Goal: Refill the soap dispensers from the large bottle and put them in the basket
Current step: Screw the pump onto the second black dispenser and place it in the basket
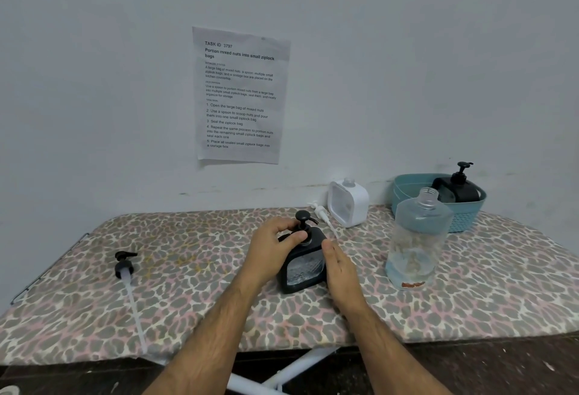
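A black soap dispenser (pixel 305 266) stands at the middle of the table with its black pump in place. My left hand (pixel 272 252) grips the pump collar at its top, thumb across the front. My right hand (pixel 340 269) presses flat against the dispenser's right side. The large clear bottle (pixel 415 241), cap off and nearly empty, stands to the right. A white dispenser (pixel 347 203) without its pump leans at the back, its white pump (pixel 322 216) lying beside it. Another black dispenser (pixel 459 187) sits in the teal basket (pixel 463 219) at the back right.
A loose black pump with a long clear tube (pixel 127 272) lies on the left of the leopard-print table cover (pixel 188 285). A printed sheet (pixel 239 95) hangs on the wall behind. White frame legs (pixel 297 366) show below the front edge.
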